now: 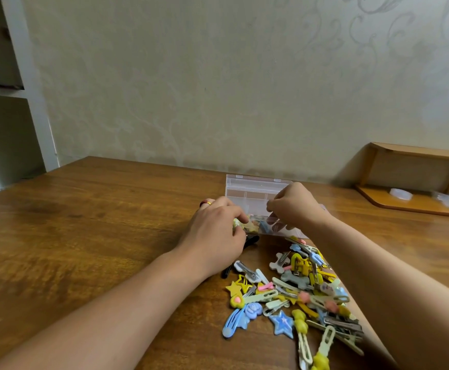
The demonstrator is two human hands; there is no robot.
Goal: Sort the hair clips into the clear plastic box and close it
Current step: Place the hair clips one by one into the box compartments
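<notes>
Clips (295,292) wait behind both hands; left hand (215,231) holds some, right hand (292,206) pinches over the box (255,193); I should drop gently.

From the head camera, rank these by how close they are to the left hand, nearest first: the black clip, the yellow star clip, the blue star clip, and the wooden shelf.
1. Black clip: right beside the left hand.
2. Yellow star clip: below the hand, at the pile's left edge.
3. Blue star clip: lower in the pile, toward the camera.
4. Wooden shelf: far right, against the wall.
</notes>
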